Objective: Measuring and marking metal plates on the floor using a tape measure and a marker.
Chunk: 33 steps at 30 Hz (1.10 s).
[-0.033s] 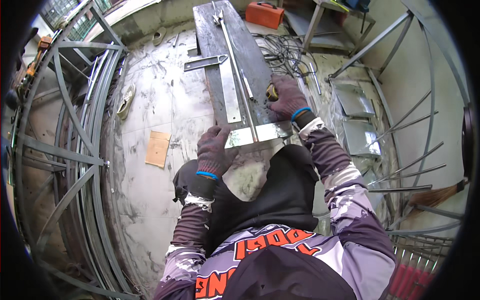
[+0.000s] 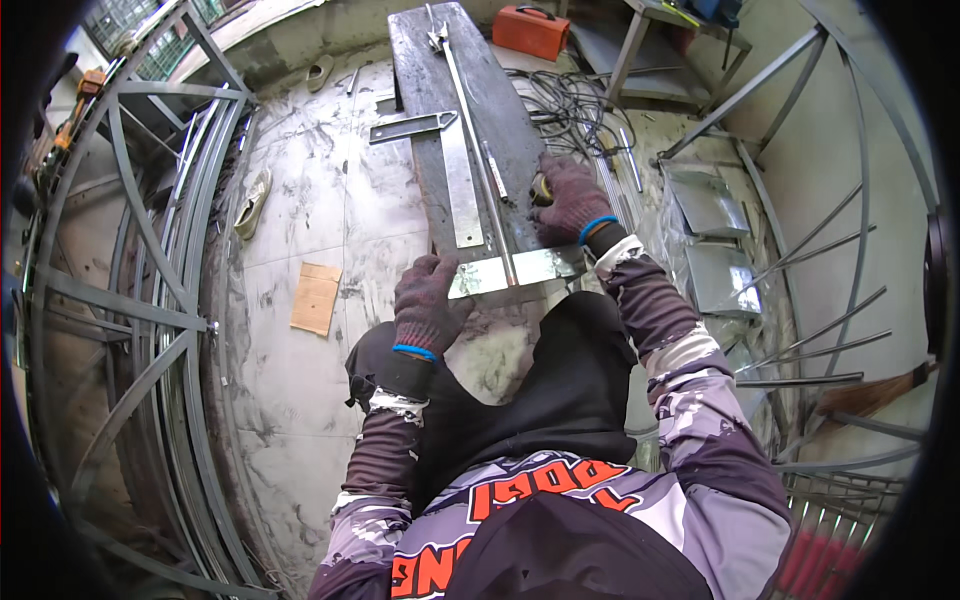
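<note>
My left hand (image 2: pixel 430 303), in a dark knit work glove, closes its fingers on the left end of a shiny flat metal strip (image 2: pixel 545 267). The strip lies crosswise on the near end of a dark workbench plank (image 2: pixel 425 50). My right hand (image 2: pixel 575 198), gloved too, grips a yellow-and-black tape measure (image 2: pixel 541 189) above the plank's right edge. Between my hands, a long thin metal rod (image 2: pixel 462 95) runs lengthwise, its near end over the strip. Left of it lies a try square (image 2: pixel 462 195), its handle jutting past the plank. A marker pen (image 2: pixel 495 170) rests beside the rod.
An orange toolbox (image 2: pixel 530 32) stands at the far end, near tangled black cables (image 2: pixel 575 105). Metal frames and bars (image 2: pixel 190 320) line the left side. Sheet-metal pieces (image 2: pixel 722 275) and protruding rods (image 2: pixel 800 380) are at right. Cardboard (image 2: pixel 316 298) and a shoe (image 2: pixel 252 203) lie on the floor.
</note>
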Motion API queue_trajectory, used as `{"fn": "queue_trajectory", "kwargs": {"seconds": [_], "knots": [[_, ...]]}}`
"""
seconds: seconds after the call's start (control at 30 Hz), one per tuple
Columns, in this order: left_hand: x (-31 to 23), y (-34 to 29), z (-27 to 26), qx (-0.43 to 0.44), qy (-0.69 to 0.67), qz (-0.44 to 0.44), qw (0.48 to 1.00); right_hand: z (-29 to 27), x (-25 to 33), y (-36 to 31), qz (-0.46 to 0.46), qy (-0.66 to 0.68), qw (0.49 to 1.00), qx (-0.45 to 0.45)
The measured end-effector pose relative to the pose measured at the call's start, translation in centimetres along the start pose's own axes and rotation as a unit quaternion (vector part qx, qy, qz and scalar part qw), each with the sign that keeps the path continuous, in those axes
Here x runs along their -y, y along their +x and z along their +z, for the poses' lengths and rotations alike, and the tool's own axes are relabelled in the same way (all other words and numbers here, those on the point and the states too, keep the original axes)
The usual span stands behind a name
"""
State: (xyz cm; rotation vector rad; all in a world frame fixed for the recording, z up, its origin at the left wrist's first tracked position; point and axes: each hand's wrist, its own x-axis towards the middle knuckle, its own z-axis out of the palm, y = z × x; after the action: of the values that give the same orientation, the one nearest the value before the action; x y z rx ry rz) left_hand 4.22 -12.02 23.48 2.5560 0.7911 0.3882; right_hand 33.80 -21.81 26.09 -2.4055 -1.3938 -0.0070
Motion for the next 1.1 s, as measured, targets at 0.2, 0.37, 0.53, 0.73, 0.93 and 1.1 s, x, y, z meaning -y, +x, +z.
{"fn": "queue_trajectory", "kwargs": {"seconds": [0.2,0.37,0.53,0.73,0.93,1.1], "knots": [[1.1,-0.3,0.4,-0.016,-0.028,0.007,0.999,1.4,0.3,0.4,0.012,-0.017,0.998,0.056],[3.0,0.0,1.5,-0.066,-0.089,0.067,0.992,-0.9,-0.6,-0.6,-0.014,-0.032,0.997,-0.064],[3.4,0.3,0.6,-0.040,-0.174,0.051,0.983,-1.1,-1.9,-7.0,0.000,0.165,0.928,-0.334],[1.2,1.8,-0.1,-0.016,-0.026,0.146,0.989,4.3,-4.4,-18.3,0.125,0.200,0.904,-0.357],[-1.2,2.9,0.1,0.050,0.078,0.117,0.989,13.9,-14.3,-26.4,0.407,0.188,0.877,-0.175],[-1.1,2.8,0.3,0.047,0.037,0.129,0.990,21.3,-15.5,-29.8,0.445,0.188,0.863,0.149]]}}
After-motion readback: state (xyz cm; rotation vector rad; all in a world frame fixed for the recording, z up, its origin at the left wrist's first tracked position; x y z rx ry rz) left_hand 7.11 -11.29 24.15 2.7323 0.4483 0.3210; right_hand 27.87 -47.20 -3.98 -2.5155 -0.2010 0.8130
